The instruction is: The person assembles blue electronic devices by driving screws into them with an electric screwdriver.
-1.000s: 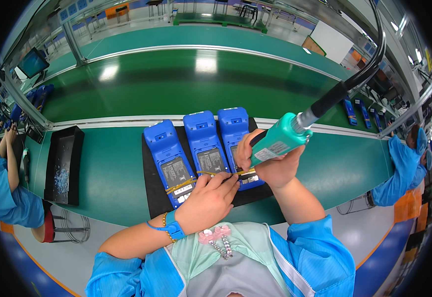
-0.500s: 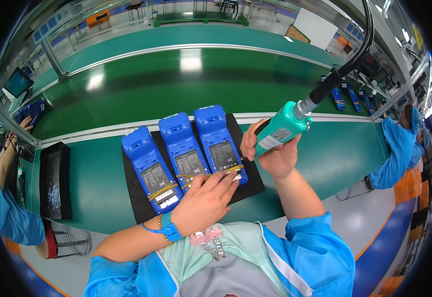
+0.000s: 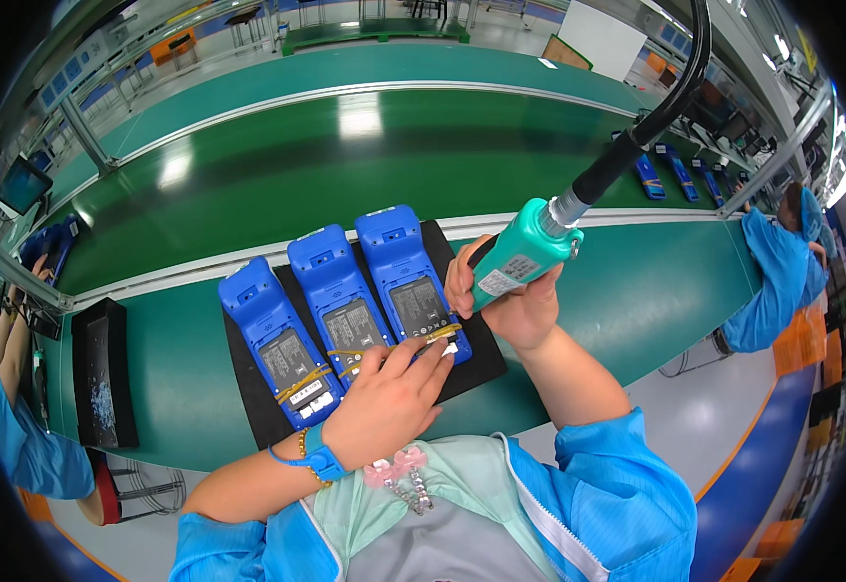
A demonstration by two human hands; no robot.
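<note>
Three blue handheld terminals lie face down side by side on a black mat (image 3: pixel 484 361): a left one (image 3: pixel 256 294), a middle one (image 3: pixel 323 258) and a right one (image 3: pixel 387 233). Each shows a dark battery and yellow rubber bands across its lower end. My left hand (image 3: pixel 381 400) lies over the lower ends of the middle and right terminals. Its fingers are stretched out, with the tips at the right terminal's band. Wrapped in my right hand (image 3: pixel 528 318) is a teal electric screwdriver (image 3: pixel 520 257), held tilted by the right terminal; its bit is hidden.
A black tray (image 3: pixel 81 373) holding small pale blue bits stands at the left. Beyond the bench rail runs a green conveyor belt (image 3: pixel 277 165), with more blue terminals (image 3: pixel 677 173) at far right. Co-workers sit at both sides. A thick black hose (image 3: pixel 675 105) rises from the screwdriver.
The whole view has shifted slightly, so the terminals and hands sit a little farther left. My left hand stays on the terminals and my right hand keeps hold of the screwdriver.
</note>
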